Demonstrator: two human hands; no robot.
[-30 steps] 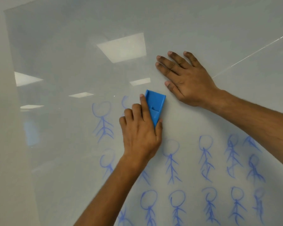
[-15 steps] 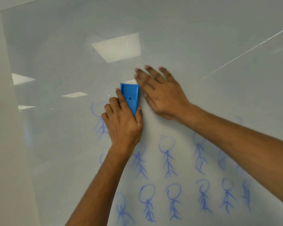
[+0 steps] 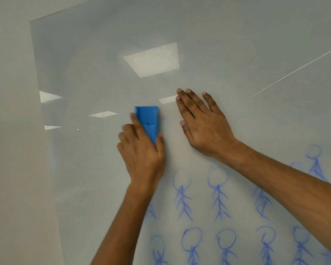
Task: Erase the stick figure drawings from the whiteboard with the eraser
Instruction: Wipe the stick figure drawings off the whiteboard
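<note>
My left hand (image 3: 141,153) grips a blue eraser (image 3: 148,119) and presses it flat against the glossy whiteboard (image 3: 218,44), near the board's left side. My right hand (image 3: 201,119) lies flat on the board to the right of the eraser, fingers spread, holding nothing. Blue stick figures (image 3: 218,196) fill the board below and to the right of both hands, in rows. My left forearm covers part of the leftmost figures. The board around and above the eraser shows no drawings.
The whiteboard's left edge (image 3: 44,131) meets a plain beige wall (image 3: 11,150). Ceiling lights reflect in the board's upper part (image 3: 151,60). A thin seam (image 3: 294,69) runs diagonally across the upper right.
My left hand has slid the eraser leftwards over the top-row figures, which no longer show. My right hand has shifted left along the board with it. The view has moved too.
</note>
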